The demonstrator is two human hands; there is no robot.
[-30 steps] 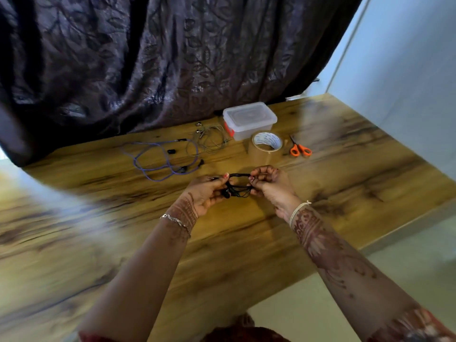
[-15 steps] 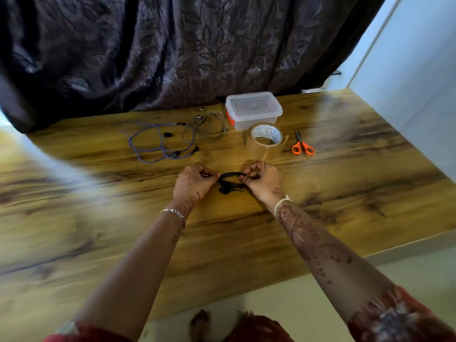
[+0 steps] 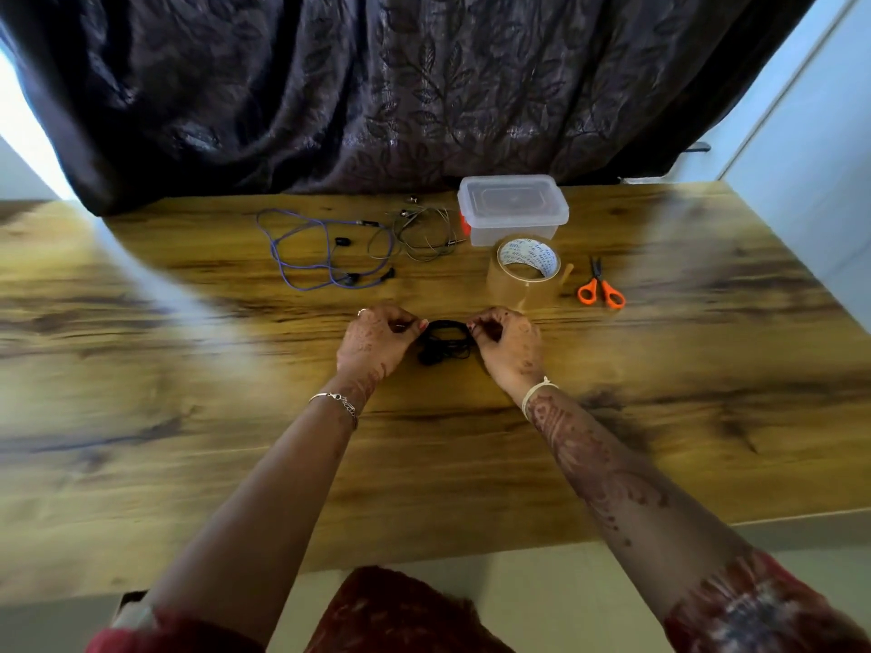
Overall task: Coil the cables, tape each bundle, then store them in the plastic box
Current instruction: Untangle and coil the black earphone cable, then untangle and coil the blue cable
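Hands and black cable further down.

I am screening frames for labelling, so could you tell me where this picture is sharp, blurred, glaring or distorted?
Head view: sharp in the centre, where the black cable, tape roll and scissors read clearly; the table smears toward both side edges, with pale glare at left; wide-angle distortion bows the table's edges; daylight blows out the upper-left corner.

daylight glares off the table, edges smeared and bowed, centre sharp.
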